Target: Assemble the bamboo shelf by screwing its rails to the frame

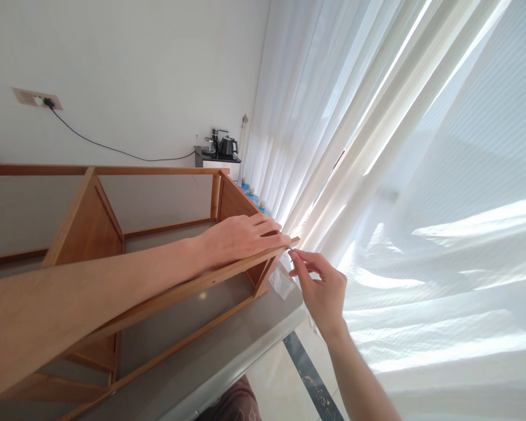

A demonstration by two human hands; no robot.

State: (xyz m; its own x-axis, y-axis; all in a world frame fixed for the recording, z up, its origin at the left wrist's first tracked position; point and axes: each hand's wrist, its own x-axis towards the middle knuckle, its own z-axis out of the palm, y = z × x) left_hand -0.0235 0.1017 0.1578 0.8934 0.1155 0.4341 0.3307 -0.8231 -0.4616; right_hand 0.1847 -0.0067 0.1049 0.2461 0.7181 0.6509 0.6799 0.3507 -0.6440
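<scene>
A wooden shelf frame (158, 299) with open compartments lies across the left half of the view. My left hand (239, 240) rests over its upper front rail near the right end, fingers bent around the wood and the thumb hidden. Just past that end, my right hand (322, 292) pinches a thin metal hex key (291, 250) between thumb and fingertips. The key's tip meets the rail's end; whether it sits in a screw is too small to tell.
Beneath the frame is a grey padded surface (241, 336) with a clear plastic bag (281, 283) on it. White curtains (421, 234) hang close on the right. Behind stand a black kettle (228, 146) on a small cabinet and several bottles (252, 193). A cord (114, 151) runs along the wall.
</scene>
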